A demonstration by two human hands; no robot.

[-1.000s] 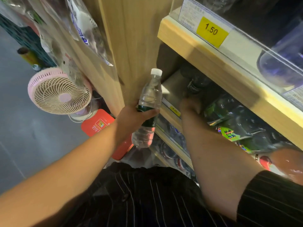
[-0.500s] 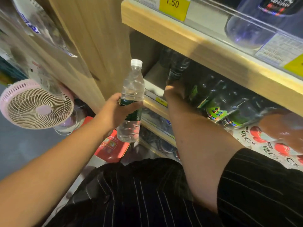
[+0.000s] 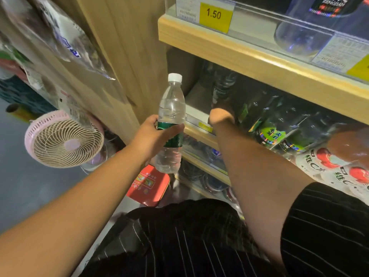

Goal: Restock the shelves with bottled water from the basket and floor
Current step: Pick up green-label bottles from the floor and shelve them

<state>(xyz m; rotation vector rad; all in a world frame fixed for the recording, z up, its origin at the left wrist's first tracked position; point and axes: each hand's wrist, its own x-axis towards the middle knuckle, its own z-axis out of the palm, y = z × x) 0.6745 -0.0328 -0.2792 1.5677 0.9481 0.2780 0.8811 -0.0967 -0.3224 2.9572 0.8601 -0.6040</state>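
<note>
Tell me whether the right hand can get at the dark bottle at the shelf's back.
Probably yes: the right hand is inside the shelf, just in front of the dark bottle, with nothing visible between them. Its fingers are hidden.

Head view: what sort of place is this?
Likely a small shop's drinks section: a yellow 1.50 price tag on the front of a wooden shelf, and labelled bottled drinks packed underneath.

Black garment (image 3: 179,246) with thin white pinstripes is worn; a matching short sleeve (image 3: 329,226) is noted right of the garment, forearm (image 3: 249,166) uncovered.
</note>
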